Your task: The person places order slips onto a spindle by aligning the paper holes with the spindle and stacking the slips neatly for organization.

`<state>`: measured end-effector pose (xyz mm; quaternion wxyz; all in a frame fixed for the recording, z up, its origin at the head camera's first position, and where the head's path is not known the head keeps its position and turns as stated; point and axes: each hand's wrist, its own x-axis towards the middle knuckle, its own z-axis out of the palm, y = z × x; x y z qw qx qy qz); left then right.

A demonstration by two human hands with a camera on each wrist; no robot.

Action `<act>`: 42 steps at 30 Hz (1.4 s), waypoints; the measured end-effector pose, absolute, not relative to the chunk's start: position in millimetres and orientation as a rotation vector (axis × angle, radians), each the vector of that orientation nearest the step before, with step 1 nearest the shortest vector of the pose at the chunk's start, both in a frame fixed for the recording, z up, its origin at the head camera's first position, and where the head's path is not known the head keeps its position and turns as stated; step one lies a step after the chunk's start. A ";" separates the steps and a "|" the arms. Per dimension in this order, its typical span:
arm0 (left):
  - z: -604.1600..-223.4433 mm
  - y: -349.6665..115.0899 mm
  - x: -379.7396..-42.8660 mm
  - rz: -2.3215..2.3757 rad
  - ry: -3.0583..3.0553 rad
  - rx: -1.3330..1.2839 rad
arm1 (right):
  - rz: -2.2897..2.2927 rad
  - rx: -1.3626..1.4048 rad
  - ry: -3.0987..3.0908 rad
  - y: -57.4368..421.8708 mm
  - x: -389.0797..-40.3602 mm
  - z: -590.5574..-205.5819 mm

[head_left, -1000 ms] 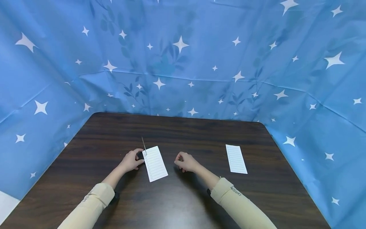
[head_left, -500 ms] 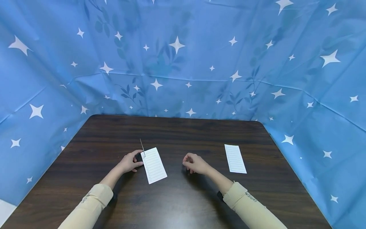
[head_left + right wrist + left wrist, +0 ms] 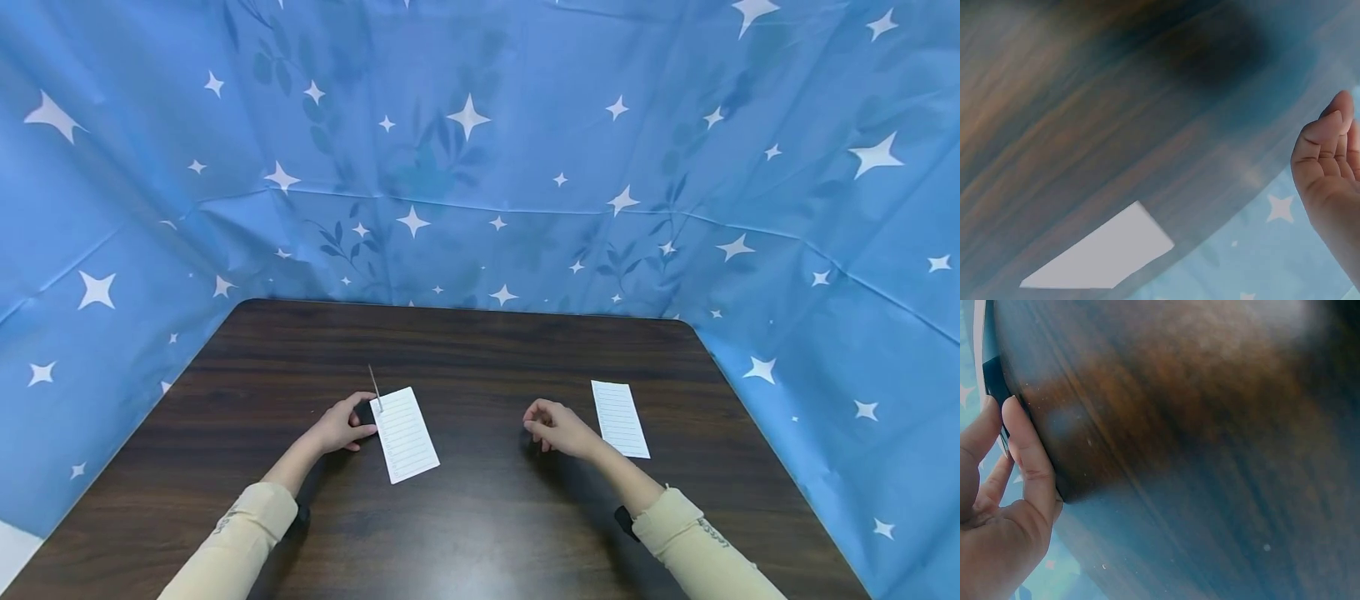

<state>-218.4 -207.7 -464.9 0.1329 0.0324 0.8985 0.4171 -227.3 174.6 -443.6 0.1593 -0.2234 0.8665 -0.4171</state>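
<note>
My left hand (image 3: pixel 337 425) is at the left edge of a white lined card (image 3: pixel 408 437), gripping it between thumb and fingers. A thin straight stick (image 3: pixel 374 385) juts up from the card's top left corner. In the left wrist view, a dark flat piece (image 3: pixel 996 378) shows beside the fingertips, against the card's pale edge (image 3: pixel 979 344). To the right, my right hand (image 3: pixel 558 427) hovers over the table with loosely curled fingers, thumb near the index finger, holding nothing visible. Just beyond it lies a second lined card (image 3: pixel 619 417), which the right wrist view shows as a white shape (image 3: pixel 1100 253).
The dark wood table (image 3: pixel 465 358) has rounded far corners. A blue curtain (image 3: pixel 480 167) with white stars hangs behind it and along both sides. A white patch (image 3: pixel 15 546) shows at the lower left.
My right hand has moved right, away from the held card and toward the second card. The left hand and its card have barely shifted.
</note>
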 end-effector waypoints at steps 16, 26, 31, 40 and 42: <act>-463.2 -208.4 -220.1 1.193 2.588 0.149 | -1.069 -0.664 2.761 230.3 -241.3 -453.0; -463.7 -208.9 -219.1 1.182 2.577 0.108 | -0.867 -0.616 2.960 260.9 -254.3 -458.6; -463.8 -209.5 -219.2 1.188 2.576 0.108 | -0.765 -0.558 3.026 273.9 -255.6 -461.5; -464.7 -210.5 -219.7 1.194 2.579 0.122 | -0.553 -0.428 2.978 288.5 -255.9 -461.5; -464.8 -210.6 -219.5 1.195 2.575 0.121 | -0.555 -0.386 2.934 291.5 -256.5 -462.1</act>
